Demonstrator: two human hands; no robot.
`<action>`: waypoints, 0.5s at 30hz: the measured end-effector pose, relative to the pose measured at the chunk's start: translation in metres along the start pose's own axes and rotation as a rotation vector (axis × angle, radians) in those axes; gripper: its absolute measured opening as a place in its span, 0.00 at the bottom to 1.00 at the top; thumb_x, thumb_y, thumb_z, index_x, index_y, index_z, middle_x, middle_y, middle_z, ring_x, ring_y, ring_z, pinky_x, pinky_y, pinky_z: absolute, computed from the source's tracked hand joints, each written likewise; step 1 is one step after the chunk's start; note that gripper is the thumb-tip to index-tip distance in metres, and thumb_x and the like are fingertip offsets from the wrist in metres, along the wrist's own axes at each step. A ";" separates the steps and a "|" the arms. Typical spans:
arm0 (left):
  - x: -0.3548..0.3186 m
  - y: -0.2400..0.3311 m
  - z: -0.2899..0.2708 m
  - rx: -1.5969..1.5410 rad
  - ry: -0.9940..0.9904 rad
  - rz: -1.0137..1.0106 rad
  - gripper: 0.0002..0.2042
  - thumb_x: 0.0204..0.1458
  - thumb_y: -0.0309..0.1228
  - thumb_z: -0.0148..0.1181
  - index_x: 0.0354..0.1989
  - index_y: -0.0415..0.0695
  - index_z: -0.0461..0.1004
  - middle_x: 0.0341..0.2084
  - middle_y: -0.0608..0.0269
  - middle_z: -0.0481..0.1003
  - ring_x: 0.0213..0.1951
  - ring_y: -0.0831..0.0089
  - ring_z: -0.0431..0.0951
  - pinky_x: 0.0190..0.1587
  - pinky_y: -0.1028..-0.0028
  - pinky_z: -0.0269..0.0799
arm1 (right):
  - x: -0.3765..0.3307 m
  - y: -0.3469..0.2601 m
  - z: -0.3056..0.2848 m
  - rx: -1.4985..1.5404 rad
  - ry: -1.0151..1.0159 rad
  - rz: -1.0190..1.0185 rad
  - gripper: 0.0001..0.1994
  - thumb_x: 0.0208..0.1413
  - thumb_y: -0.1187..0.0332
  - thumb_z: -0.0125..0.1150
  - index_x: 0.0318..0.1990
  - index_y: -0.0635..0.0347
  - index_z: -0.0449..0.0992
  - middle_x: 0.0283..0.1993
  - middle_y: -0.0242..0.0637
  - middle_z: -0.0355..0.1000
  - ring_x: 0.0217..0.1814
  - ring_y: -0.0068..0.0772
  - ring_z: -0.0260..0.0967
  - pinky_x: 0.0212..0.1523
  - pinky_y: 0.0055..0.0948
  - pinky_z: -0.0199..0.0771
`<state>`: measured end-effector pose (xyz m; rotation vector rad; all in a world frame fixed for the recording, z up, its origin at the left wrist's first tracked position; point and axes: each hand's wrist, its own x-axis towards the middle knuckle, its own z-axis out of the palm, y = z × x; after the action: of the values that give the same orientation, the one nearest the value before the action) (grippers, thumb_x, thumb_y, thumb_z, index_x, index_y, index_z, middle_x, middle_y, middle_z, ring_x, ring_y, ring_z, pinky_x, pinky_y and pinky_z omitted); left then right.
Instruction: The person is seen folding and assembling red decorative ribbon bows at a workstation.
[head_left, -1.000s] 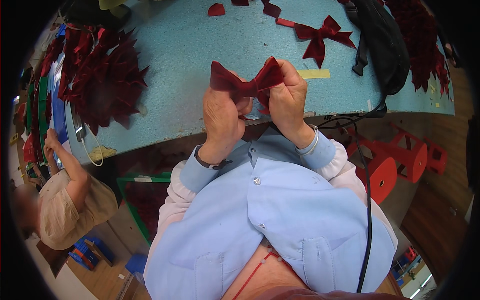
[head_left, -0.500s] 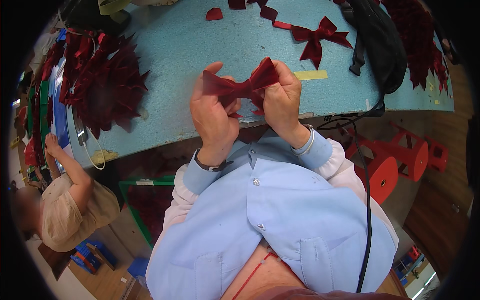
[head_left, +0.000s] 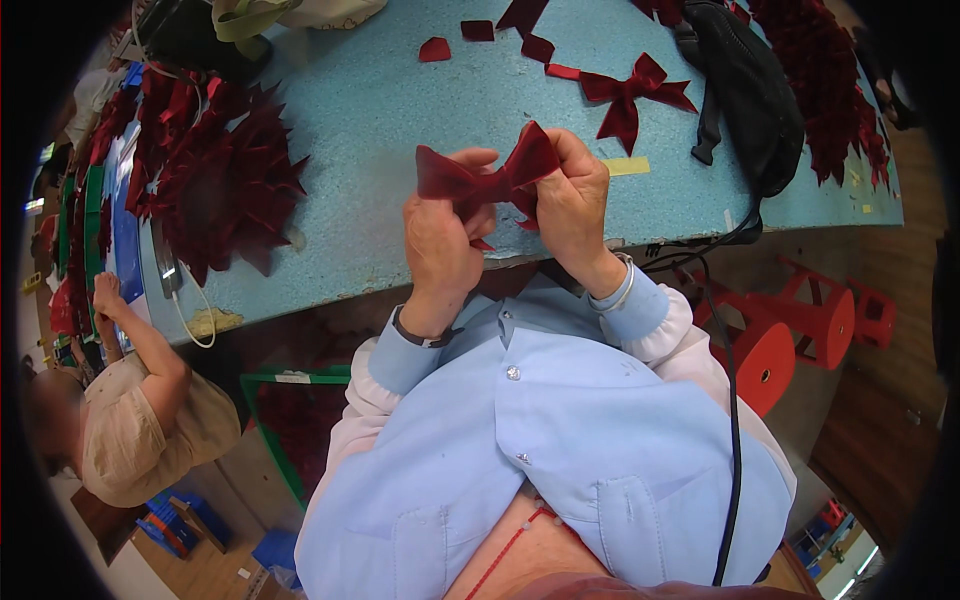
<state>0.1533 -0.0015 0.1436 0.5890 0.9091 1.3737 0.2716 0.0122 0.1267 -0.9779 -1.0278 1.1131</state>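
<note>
Between my two hands, just over the table's near edge, I hold a dark red velvet bow (head_left: 485,182). My left hand (head_left: 443,245) has its fingers curled behind the left loop and the bow's underside. With thumb and fingers, my right hand (head_left: 572,205) pinches the right loop. Two tails hang below the knot, partly hidden by my fingers. Another finished-looking velvet bow (head_left: 632,92) lies flat on the table beyond my right hand, with a strip of red ribbon (head_left: 563,72) at its left.
A large heap of dark red bows (head_left: 215,190) covers the table's left part; another pile (head_left: 825,90) is far right. A black bag (head_left: 745,95) lies near it, its strap by a cable. Red stools (head_left: 755,350) stand below. A co-worker (head_left: 150,400) is at left.
My left hand has shifted slightly right, toward my right hand, and its raised finger has come down behind the bow. The bow stays in both hands.
</note>
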 end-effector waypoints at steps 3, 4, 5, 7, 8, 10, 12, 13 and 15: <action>-0.003 0.005 -0.001 -0.079 -0.092 -0.092 0.17 0.58 0.36 0.41 0.40 0.35 0.71 0.21 0.65 0.68 0.13 0.85 0.54 0.16 0.80 0.47 | -0.001 -0.005 0.002 0.017 -0.035 0.043 0.07 0.59 0.70 0.49 0.34 0.63 0.71 0.22 0.24 0.67 0.19 0.08 0.55 0.17 0.11 0.52; -0.003 0.006 -0.004 -0.093 -0.090 -0.112 0.17 0.58 0.36 0.41 0.40 0.34 0.71 0.20 0.66 0.68 0.13 0.84 0.53 0.16 0.80 0.46 | -0.001 -0.003 0.003 0.024 -0.034 0.028 0.07 0.59 0.69 0.49 0.34 0.63 0.71 0.22 0.24 0.67 0.19 0.08 0.55 0.17 0.12 0.52; -0.002 0.005 -0.007 -0.107 -0.087 -0.132 0.17 0.58 0.36 0.41 0.41 0.34 0.71 0.20 0.66 0.67 0.13 0.84 0.52 0.16 0.80 0.46 | -0.002 0.001 0.003 0.031 -0.035 0.014 0.08 0.59 0.69 0.49 0.33 0.62 0.72 0.21 0.23 0.67 0.18 0.08 0.54 0.16 0.12 0.52; -0.001 0.007 -0.009 -0.121 -0.083 -0.152 0.17 0.57 0.36 0.41 0.41 0.33 0.71 0.20 0.67 0.67 0.13 0.84 0.51 0.16 0.80 0.45 | -0.002 0.007 0.005 0.038 -0.035 0.002 0.08 0.59 0.69 0.49 0.33 0.62 0.72 0.21 0.23 0.66 0.18 0.08 0.54 0.16 0.12 0.51; -0.001 0.007 -0.008 -0.116 -0.032 -0.157 0.17 0.57 0.35 0.41 0.41 0.33 0.71 0.20 0.67 0.67 0.13 0.84 0.51 0.16 0.80 0.45 | -0.002 0.010 0.006 0.046 -0.028 0.014 0.08 0.59 0.69 0.49 0.33 0.62 0.72 0.21 0.23 0.66 0.18 0.08 0.54 0.16 0.12 0.51; 0.000 0.008 -0.008 -0.107 0.071 -0.165 0.16 0.56 0.34 0.42 0.41 0.33 0.71 0.19 0.67 0.66 0.13 0.84 0.52 0.16 0.80 0.45 | -0.002 0.015 0.009 0.064 -0.016 0.037 0.08 0.59 0.68 0.49 0.33 0.62 0.72 0.21 0.23 0.66 0.18 0.08 0.54 0.16 0.13 0.51; 0.002 0.005 -0.011 -0.118 0.065 -0.151 0.16 0.56 0.34 0.42 0.41 0.33 0.70 0.20 0.67 0.66 0.13 0.84 0.52 0.16 0.80 0.45 | -0.003 0.015 0.012 0.098 0.004 0.067 0.08 0.59 0.69 0.49 0.33 0.63 0.72 0.21 0.23 0.66 0.18 0.08 0.54 0.16 0.13 0.51; 0.003 0.003 -0.013 -0.128 0.058 -0.136 0.16 0.56 0.34 0.42 0.41 0.32 0.70 0.20 0.67 0.66 0.13 0.84 0.52 0.16 0.80 0.45 | -0.003 0.015 0.013 0.133 0.025 0.096 0.08 0.59 0.69 0.48 0.33 0.63 0.72 0.21 0.23 0.66 0.18 0.08 0.54 0.16 0.13 0.51; 0.005 0.000 -0.016 -0.138 0.051 -0.123 0.16 0.56 0.34 0.42 0.41 0.32 0.70 0.20 0.66 0.66 0.13 0.84 0.52 0.16 0.80 0.45 | -0.003 0.017 0.014 0.167 0.047 0.126 0.08 0.59 0.70 0.48 0.34 0.63 0.72 0.22 0.24 0.66 0.18 0.08 0.54 0.16 0.13 0.51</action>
<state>0.1399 0.0008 0.1339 0.3881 0.8696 1.3333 0.2542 0.0137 0.1132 -0.9396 -0.8299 1.2527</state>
